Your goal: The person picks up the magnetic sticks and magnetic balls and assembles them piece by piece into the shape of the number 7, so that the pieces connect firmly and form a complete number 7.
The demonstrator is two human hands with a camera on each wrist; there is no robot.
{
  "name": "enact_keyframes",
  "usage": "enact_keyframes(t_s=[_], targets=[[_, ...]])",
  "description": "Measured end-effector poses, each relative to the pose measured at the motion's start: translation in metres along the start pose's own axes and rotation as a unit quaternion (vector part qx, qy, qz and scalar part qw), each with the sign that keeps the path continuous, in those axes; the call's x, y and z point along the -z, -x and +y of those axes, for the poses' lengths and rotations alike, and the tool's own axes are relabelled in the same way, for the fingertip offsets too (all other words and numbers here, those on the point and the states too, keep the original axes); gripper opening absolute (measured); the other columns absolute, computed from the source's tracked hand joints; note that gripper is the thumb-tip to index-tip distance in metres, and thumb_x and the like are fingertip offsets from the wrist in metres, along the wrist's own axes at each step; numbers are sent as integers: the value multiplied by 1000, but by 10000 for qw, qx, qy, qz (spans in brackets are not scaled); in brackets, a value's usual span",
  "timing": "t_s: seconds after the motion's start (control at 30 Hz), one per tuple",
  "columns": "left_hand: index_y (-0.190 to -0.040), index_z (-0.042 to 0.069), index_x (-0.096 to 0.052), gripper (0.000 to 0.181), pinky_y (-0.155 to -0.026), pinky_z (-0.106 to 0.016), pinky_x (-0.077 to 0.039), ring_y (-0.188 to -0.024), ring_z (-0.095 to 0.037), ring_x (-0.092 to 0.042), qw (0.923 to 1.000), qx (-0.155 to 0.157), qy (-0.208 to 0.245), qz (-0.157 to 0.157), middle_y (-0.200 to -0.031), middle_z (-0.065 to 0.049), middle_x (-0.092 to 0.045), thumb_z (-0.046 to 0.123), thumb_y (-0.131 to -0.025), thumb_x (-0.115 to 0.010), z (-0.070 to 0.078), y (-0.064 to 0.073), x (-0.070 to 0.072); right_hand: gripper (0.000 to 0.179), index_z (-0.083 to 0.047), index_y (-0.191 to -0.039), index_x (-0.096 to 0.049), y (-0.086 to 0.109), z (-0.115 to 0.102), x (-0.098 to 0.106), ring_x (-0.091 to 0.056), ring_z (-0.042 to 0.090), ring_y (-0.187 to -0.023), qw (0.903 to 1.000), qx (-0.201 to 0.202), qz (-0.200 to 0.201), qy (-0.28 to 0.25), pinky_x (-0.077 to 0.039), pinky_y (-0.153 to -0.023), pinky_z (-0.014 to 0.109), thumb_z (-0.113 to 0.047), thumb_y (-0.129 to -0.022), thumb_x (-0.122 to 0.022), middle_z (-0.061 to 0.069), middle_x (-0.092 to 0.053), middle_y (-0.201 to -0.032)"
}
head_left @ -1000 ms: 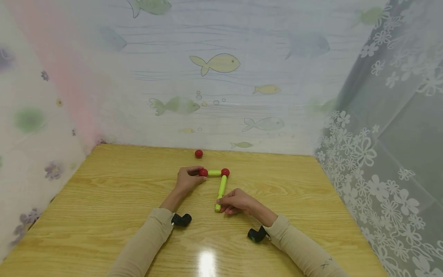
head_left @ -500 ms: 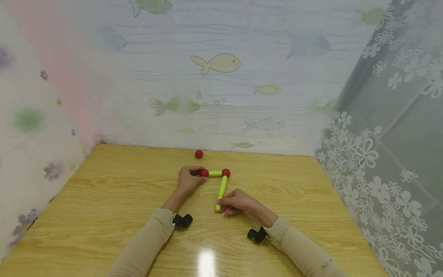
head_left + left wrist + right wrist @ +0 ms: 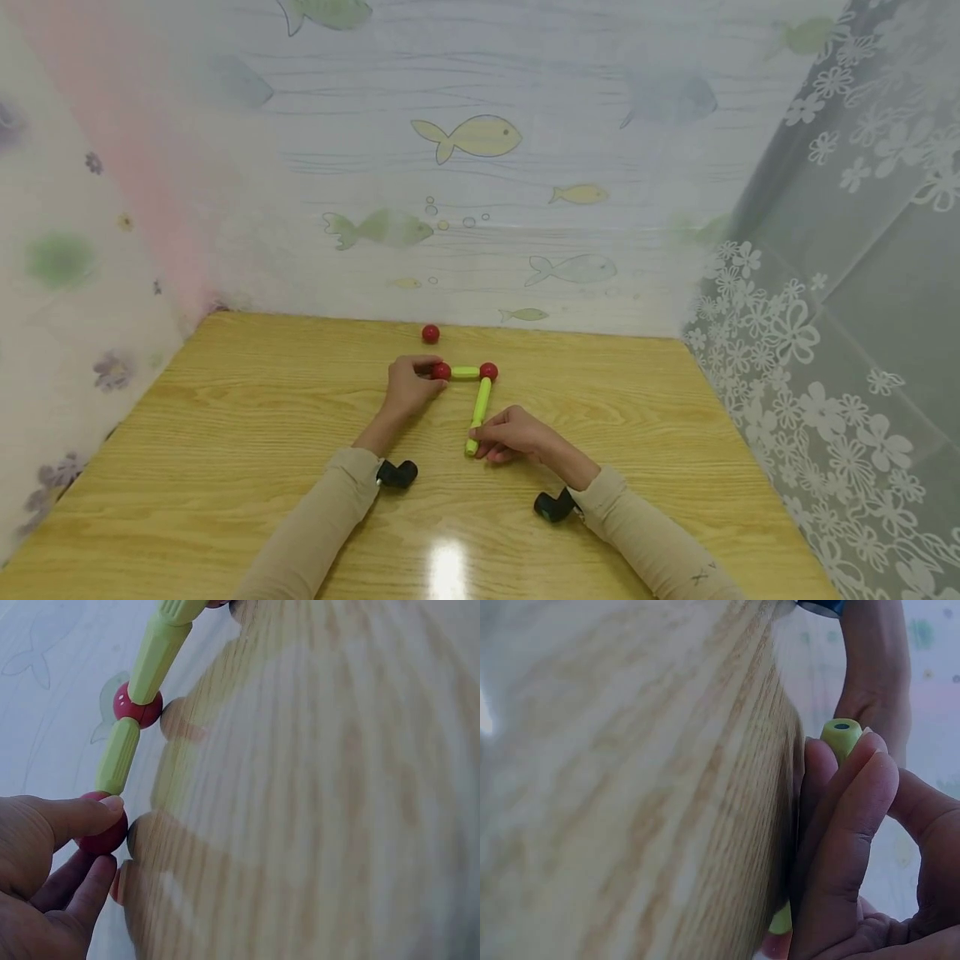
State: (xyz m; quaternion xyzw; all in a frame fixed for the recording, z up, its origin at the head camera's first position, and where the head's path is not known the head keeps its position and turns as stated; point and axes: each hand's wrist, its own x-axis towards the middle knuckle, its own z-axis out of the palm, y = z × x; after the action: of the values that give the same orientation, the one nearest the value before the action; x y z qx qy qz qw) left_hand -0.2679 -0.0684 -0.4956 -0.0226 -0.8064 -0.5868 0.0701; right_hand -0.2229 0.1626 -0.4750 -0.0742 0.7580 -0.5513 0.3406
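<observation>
My left hand (image 3: 408, 387) pinches a red ball (image 3: 105, 831) between thumb and fingers. From that ball a short yellow-green rod (image 3: 465, 372) runs right to a second red ball (image 3: 489, 371). A longer yellow-green rod (image 3: 482, 402) joins that second ball and slants down toward me, forming a corner shape low over the table. Near its free end, the long rod is pinched by my right hand (image 3: 517, 435). In the right wrist view the rod's tip (image 3: 841, 729), with a dark round spot in its end face, pokes out above the fingers.
A loose red ball (image 3: 431, 333) lies near the back edge of the wooden table (image 3: 300, 350), behind the left hand. Fish-patterned cloth (image 3: 480, 208) hangs behind the table. Sheer flowered curtain (image 3: 795, 375) borders the right side. Black devices (image 3: 397, 474) are strapped at both wrists.
Both hands keep their hold on the joined balls and rods. Everything has stayed nearly in place, with only tiny shifts of a few pixels.
</observation>
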Motion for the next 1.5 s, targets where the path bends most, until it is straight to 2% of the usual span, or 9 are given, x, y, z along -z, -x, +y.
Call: enact_keyframes(t_s=[0.2, 0.57, 0.9, 1.17, 1.5], targets=[[-120, -4, -72, 38, -90, -40, -58, -107, -33, -70, 10000, 49, 48, 36, -116, -22, -72, -5, -83, -78, -1, -2, 1, 28, 2, -97, -78, -2, -2, -1, -61, 1, -53, 10000, 38, 53, 75, -52, -53, 15, -25, -98, -70, 2, -74, -72], [-123, -7, -69, 40, -94, -44, -57, -110, -38, -68, 9999, -150, 66, 27, -118, -26, -70, -7, -84, -76, -2, -5, 2, 29, 2, -96, -78, -4, -3, -2, -62, 1, -55, 9999, 92, 66, 50, -52, -54, 16, -26, -99, -69, 1, -74, -72], [-128, -7, -67, 46, -94, -42, -57, -110, -37, -68, 9998, -81, 162, 47, -119, -25, -70, -7, -82, -77, -5, -6, 1, 28, 2, -97, -78, -5, -3, -2, -63, 1, -55, 9999, 110, 55, 34, -53, -54, 16, -25, -99, -69, 1, -74, -72], [-132, -4, -64, 52, -100, -43, -54, -117, -34, -65, 9996, 84, 231, -125, -126, -22, -67, -3, -82, -80, -10, -8, 6, 28, 3, -99, -77, -7, -2, -1, -63, 1, -56, 10000, 95, 5, -22, -53, -55, 16, -24, -99, -69, 2, -74, -73], [-134, -6, -63, 53, -99, -42, -55, -115, -38, -64, 9990, 39, 354, -254, -125, -26, -65, -4, -83, -79, -9, -9, 16, 30, 6, -105, -75, -6, -2, 0, -64, 1, -57, 9999, 124, -43, -91, -54, -55, 16, -22, -99, -68, 2, -74, -73]])
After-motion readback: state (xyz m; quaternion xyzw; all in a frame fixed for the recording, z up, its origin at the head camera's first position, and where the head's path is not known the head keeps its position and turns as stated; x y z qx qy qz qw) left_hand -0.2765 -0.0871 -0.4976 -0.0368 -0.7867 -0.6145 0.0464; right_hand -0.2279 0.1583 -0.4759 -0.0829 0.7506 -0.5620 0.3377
